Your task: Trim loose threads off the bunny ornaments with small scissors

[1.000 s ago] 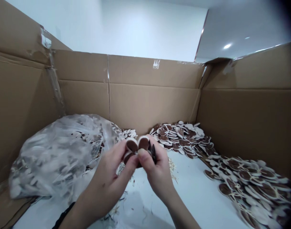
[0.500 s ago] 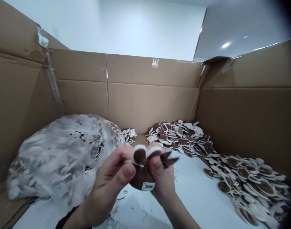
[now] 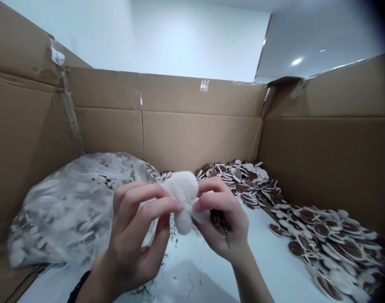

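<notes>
Between my hands, over the table's middle, is a small plush piece (image 3: 183, 189) with rounded lobes, its fuzzy white side facing me. My left hand (image 3: 142, 227) pinches its left side between thumb and fingertips. On the other side my right hand (image 3: 225, 214) grips the narrow middle with thumb and forefinger. Tucked in the right palm is a pair of dark thread snips (image 3: 221, 223), points downward, mostly covered by the fingers. The piece's brown side is turned away from view.
A clear plastic bag (image 3: 62, 206) full of similar pieces lies at left. Piles of brown-and-white pieces (image 3: 242, 176) sit at the back and along the right (image 3: 334, 240). Cardboard walls (image 3: 198, 134) enclose the white tabletop (image 3: 192, 269), where thread scraps lie.
The plush piece has been turned over, from its brown labelled side to its white side. Both hands have shifted grip, and the snips' points have swung from rightward to downward.
</notes>
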`<action>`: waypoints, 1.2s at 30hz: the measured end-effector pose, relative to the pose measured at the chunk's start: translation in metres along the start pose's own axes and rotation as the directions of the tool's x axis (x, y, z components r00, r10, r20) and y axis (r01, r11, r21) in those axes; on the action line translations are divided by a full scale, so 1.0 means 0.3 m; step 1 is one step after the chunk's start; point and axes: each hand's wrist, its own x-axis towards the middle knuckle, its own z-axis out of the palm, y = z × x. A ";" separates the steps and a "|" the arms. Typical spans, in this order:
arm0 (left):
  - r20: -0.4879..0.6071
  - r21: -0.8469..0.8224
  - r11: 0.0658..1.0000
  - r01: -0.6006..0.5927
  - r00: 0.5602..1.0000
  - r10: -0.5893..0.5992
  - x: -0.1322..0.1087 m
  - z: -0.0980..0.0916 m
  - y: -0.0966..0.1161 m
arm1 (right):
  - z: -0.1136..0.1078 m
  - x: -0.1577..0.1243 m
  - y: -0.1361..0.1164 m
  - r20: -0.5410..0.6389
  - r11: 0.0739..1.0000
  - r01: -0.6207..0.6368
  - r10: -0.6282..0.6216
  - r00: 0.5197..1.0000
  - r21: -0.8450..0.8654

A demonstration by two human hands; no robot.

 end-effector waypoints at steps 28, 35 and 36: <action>0.250 -0.377 0.762 0.527 0.850 -0.464 -0.011 0.014 0.030 | 0.027 0.003 0.007 0.026 0.997 0.011 -0.009 1.000 -0.080; 0.245 -0.354 0.843 0.406 0.910 -0.335 -0.002 0.004 0.026 | 0.025 0.007 0.006 0.023 0.999 -0.001 0.003 1.000 -0.047; 0.258 -0.350 0.847 0.401 0.910 -0.324 0.002 0.002 0.025 | 0.026 0.007 0.008 0.018 1.000 -0.007 0.008 1.000 -0.019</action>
